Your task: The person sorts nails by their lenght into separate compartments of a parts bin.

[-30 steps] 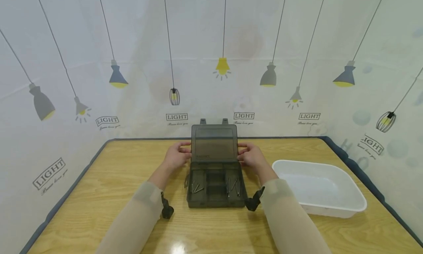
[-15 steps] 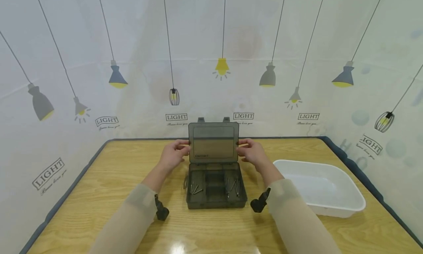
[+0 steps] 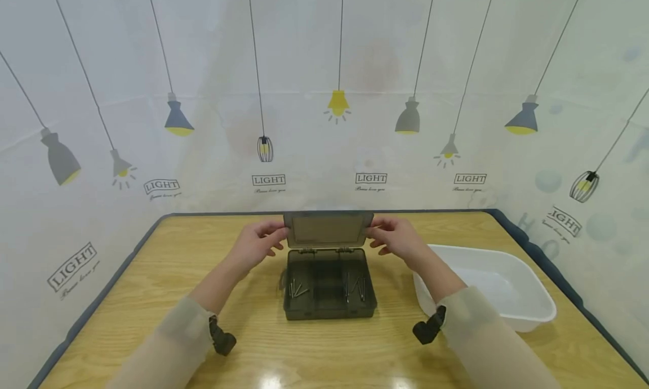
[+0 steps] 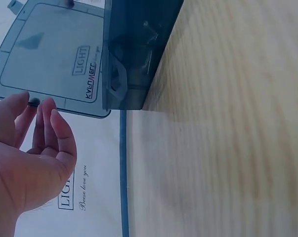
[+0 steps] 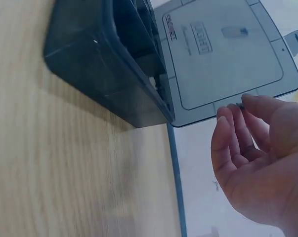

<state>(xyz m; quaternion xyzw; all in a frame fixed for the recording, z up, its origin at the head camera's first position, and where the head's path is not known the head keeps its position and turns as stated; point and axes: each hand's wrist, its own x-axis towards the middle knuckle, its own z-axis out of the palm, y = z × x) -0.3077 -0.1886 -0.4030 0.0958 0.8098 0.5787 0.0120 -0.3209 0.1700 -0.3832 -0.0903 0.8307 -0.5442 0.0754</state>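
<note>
A dark translucent plastic organizer box (image 3: 329, 312) stands on the table with its hinged lid (image 3: 328, 229) raised and leaning toward me. At the lid's left edge, my left hand (image 3: 257, 242) pinches it between thumb and fingers; the left wrist view shows this grip near the lid's rim. My right hand (image 3: 400, 240) pinches the opposite edge the same way, as the right wrist view confirms. Inside the box, several thin metal screws or nails (image 3: 298, 289) lie in the left compartment. More such metal pieces (image 3: 355, 288) lie in the right one. Their exact kind is too small to tell.
A white rectangular tub (image 3: 499, 287) stands to the right of the box, partly behind my right forearm. The wooden table (image 3: 167, 276) meets a lamp-patterned cloth backdrop (image 3: 213, 152) at the back and sides. A loop handle (image 4: 118, 79) sits on the box's left side.
The lid has swung up and then forward toward me, its top edge now lower in the head view. Both hands have moved with it, slightly apart. The metal pieces stay in their compartments.
</note>
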